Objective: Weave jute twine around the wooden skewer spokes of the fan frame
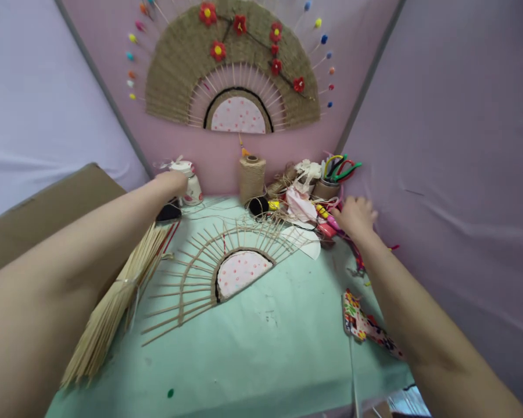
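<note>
The fan frame [200, 283] lies flat in the middle of the bench [261, 354], its ribs spreading toward the back-left corner. Its long axis slants from the near left to the far right; the straight side of its half-round centre [244, 271] faces the front-right corner. That centre is pale with pink dots and dark trim, and thin tan ribs are joined by curved strands.

There's open room in front, up to the front edge, between the stick bundle [113, 307] along the left edge and the floral tool [355, 316] near the right edge. The back is crowded: a twine cone [252, 179] and tangled cords stand close behind the ribs.

The left hand [174, 182] is at the white jar [193, 190] near the back-left corner; I can't tell whether its hidden fingers grip it. The right hand [357, 215], thumb apart from fingers, is at the pink-and-yellow item [328, 217] near the back-right corner; whether it holds that, I can't tell. A finished-looking fan [174, 75] with red flowers hangs on the pink backdrop [192, 148].
</note>
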The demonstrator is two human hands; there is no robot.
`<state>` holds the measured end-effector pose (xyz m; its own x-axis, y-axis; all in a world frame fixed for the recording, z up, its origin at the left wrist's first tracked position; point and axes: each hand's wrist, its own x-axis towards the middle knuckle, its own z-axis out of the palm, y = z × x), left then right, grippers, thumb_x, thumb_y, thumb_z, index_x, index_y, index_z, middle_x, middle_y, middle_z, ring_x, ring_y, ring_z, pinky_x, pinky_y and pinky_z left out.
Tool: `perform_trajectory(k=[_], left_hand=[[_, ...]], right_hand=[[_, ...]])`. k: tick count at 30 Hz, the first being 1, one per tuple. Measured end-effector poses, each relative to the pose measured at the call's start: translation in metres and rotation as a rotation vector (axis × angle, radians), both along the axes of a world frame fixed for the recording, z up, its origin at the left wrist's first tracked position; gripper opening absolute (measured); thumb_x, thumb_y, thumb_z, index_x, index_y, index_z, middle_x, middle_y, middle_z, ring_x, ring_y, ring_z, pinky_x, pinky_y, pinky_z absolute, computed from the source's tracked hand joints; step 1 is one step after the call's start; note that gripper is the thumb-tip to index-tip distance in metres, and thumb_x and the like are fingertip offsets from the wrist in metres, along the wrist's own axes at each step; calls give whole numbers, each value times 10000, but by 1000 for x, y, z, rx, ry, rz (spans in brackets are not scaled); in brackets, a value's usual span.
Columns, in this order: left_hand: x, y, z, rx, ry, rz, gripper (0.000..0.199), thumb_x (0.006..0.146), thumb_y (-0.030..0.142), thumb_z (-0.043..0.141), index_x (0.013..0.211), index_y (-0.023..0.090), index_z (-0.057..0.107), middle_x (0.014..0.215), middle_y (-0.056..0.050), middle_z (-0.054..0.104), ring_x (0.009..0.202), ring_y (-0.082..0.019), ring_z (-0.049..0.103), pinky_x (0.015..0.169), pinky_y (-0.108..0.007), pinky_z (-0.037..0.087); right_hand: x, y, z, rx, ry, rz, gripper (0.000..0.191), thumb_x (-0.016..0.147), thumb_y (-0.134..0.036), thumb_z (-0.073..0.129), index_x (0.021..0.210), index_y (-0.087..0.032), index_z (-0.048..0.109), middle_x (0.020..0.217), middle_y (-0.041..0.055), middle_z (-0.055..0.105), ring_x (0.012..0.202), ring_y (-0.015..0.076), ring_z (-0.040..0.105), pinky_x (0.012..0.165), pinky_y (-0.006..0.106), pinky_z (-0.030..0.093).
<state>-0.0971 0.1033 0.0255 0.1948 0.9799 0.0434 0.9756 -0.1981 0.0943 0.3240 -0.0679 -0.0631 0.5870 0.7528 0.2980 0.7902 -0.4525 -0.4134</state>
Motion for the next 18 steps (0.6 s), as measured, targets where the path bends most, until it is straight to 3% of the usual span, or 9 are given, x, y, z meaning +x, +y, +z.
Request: perform_trajectory(k=[3,7,9,14,18], left_hand=[[49,-12,-21,-65,164,-56,126,693,62,662,812,66,701,972,-219,700,1077,-388,615,918,-469,456],[110,-30,-59,-161,162,-256,266,773,106,574,961,198,739,1074,-102,717,1075,-251,638,934,-316,454],[131,-38,-78,-194,144,-306,256,774,153,582,963,204,746,1055,-94,724,1043,-232,648,907,-283,462],[160,-45,-111,-195,69,-262,336,813,334,575,1005,111,736,973,-159,720,959,-241,666,818,-279,486],[158,-42,-108,-152,-174,-246,247,819,277,573,886,103,734,914,-147,717,942,-232,656,795,-279,473]], right_hand=[[-17,10,6,-30,-307,127,380,883,-334,530,1192,-115,572,1217,236,551,1168,368,479,915,503,385],[-25,36,-7,-247,-321,436,277,875,-256,513,1102,-183,655,1180,156,600,1114,315,524,908,436,392],[-25,48,-20,-364,-288,551,259,853,-253,543,1063,-210,687,1163,132,619,1126,312,527,905,421,401],[-31,62,-45,-331,-276,565,335,816,-275,610,1137,-189,658,1211,176,586,1167,347,491,920,442,397],[-26,64,-41,-214,-216,563,157,868,-271,551,921,-176,663,1111,152,624,1102,304,520,892,405,409]])
